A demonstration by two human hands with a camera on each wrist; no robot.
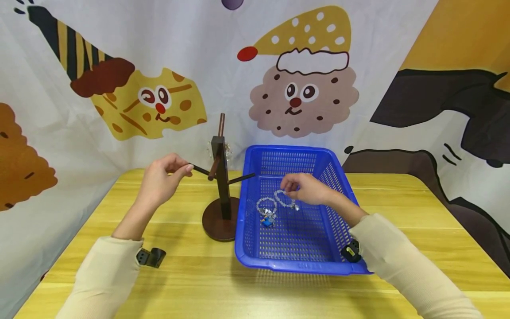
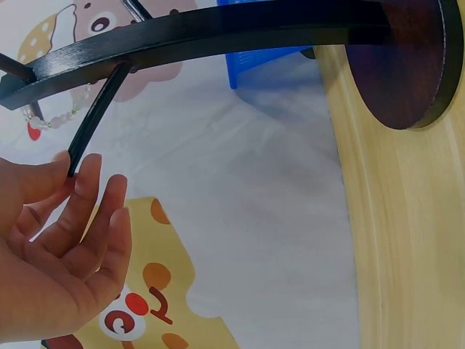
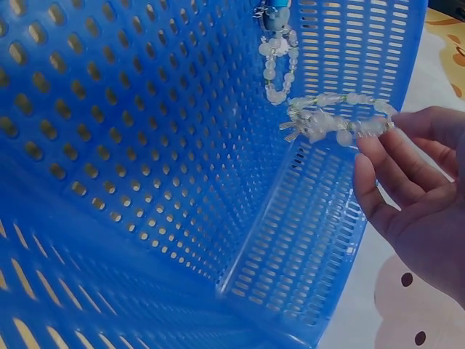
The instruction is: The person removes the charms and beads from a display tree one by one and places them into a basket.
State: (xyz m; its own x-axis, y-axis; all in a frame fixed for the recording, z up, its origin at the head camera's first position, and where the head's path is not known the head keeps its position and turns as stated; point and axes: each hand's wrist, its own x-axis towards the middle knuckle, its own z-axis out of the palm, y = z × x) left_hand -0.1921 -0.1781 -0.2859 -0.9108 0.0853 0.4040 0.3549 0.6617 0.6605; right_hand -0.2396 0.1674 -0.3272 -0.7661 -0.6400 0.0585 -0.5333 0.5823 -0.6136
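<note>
In the head view my left hand [image 1: 161, 179] pinches the tip of a dark peg [image 1: 199, 169] between thumb and index finger. That peg sticks out from a brown wooden stand [image 1: 224, 190] with a round base. My right hand [image 1: 307, 188] is over the basket, its fingertips pinching a pale beaded bracelet [image 3: 320, 125] by one side of its loop; a silvery charm shows on it. A second beaded bracelet [image 1: 266, 212] with a blue charm lies on the basket floor beside it. Clear beads [image 2: 58, 122] hang on a rear peg of the stand.
The blue perforated basket [image 1: 300, 266] stands to the right of the stand on a wood-grain table [image 1: 191, 274]. Behind the table hangs a white cloth [image 1: 223, 57] with cartoon food figures. Another stand peg [image 1: 241, 178] reaches toward the basket's left rim.
</note>
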